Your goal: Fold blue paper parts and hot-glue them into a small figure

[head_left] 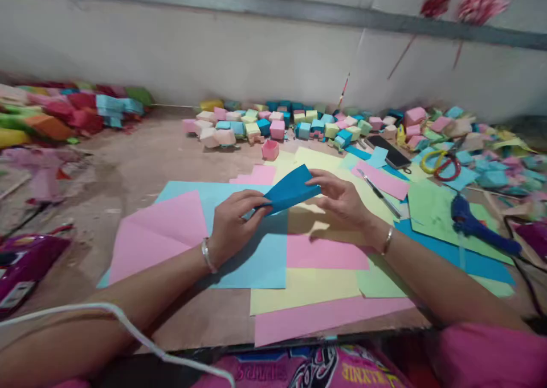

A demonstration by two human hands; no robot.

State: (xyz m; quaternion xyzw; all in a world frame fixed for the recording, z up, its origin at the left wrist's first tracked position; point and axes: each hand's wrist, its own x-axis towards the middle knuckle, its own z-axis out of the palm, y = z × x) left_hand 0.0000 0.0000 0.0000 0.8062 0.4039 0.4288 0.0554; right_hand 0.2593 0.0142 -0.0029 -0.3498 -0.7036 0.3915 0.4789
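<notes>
A folded piece of dark blue paper [290,191] is held up over the sheets, with its fold opening a little towards the right. My left hand [239,220] pinches its left end between thumb and fingers. At the right end, my right hand [339,197] grips the edge, fingers along the top and thumb below. Beneath my hands lie a light blue sheet [260,257], a creased pink sheet [158,234] and a pale yellow sheet [305,291]. A craft knife [380,194] rests on a pink strip just right of my right hand.
Small folded paper boxes [277,129] line the back by the wall. To the right are scissors [440,166], a phone [388,151], green paper [431,205] and a blue glue gun [482,228]. A pink glue gun [43,171] stands left. A white cable [123,319] crosses my left forearm.
</notes>
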